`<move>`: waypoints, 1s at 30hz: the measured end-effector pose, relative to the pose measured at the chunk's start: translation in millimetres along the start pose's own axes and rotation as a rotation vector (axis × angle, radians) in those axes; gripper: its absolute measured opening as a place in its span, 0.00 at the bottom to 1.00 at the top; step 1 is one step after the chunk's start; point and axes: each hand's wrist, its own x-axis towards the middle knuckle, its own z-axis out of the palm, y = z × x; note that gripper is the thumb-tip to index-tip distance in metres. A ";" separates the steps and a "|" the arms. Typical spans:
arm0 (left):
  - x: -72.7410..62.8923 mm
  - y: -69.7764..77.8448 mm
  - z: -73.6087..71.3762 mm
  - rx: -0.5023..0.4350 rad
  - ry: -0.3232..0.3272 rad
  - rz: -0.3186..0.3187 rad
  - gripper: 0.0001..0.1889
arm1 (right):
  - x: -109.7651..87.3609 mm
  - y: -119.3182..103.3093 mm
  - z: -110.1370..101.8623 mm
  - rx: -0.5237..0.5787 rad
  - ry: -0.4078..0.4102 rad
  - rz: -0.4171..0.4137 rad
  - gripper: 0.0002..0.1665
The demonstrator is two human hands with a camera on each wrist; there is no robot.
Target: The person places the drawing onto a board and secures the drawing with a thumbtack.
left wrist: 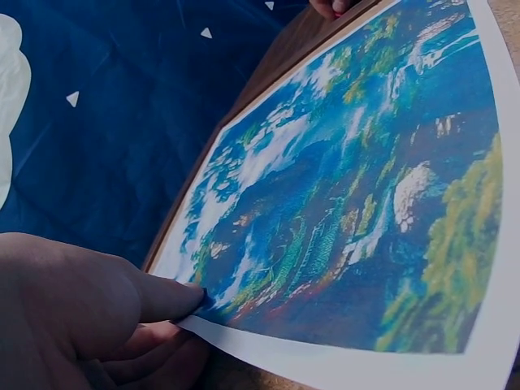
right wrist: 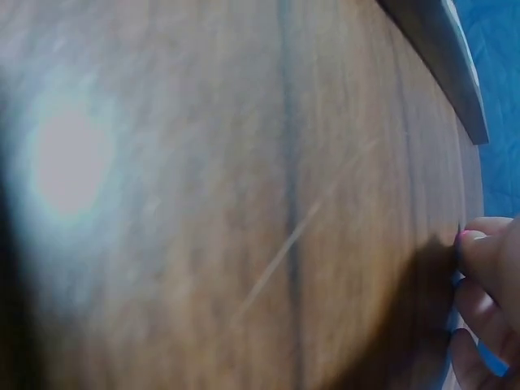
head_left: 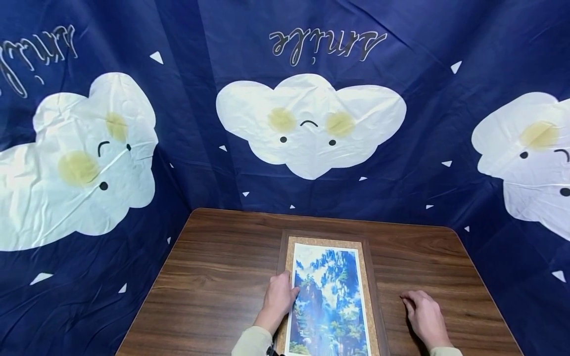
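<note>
A landscape print (head_left: 329, 301) with blue mountains and a white border lies on a cork board (head_left: 289, 252) with a brown wooden frame. At the print's left edge, my left hand (head_left: 278, 299) pinches the paper, thumb on top and the other fingers curled below the border, as the left wrist view shows. My right hand (head_left: 426, 317) is over the table to the right of the board. Between its thumb and forefinger it pinches a small pink pin-like thing (right wrist: 465, 235), mostly hidden by the fingertips.
The brown wood-grain table (head_left: 213, 277) extends on both sides of the board. A dark blue curtain (head_left: 423, 193) with white clouds surrounds its back and sides. In the right wrist view the frame's edge (right wrist: 447, 73) rises at the upper right.
</note>
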 end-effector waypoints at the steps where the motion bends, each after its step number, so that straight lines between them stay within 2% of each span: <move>1: -0.2 0.2 -0.2 0.003 0.001 -0.001 0.16 | 1.0 -1.0 0.6 0.004 0.000 -0.001 0.13; 8: -2.0 2.3 -1.1 0.002 0.009 0.001 0.16 | 17.1 -13.3 7.9 0.043 -0.007 -0.029 0.11; 18: -3.0 0.8 1.2 -0.008 0.012 0.007 0.15 | 52.0 -45.8 22.8 0.114 0.001 -0.085 0.09; 24: -3.7 -1.2 2.9 -0.015 0.028 0.028 0.15 | 67.1 -63.6 30.8 0.152 -0.088 -0.053 0.06; 30: -4.9 -2.2 3.1 -0.009 0.033 0.023 0.16 | 77.9 -74.5 37.1 0.192 -0.166 -0.009 0.04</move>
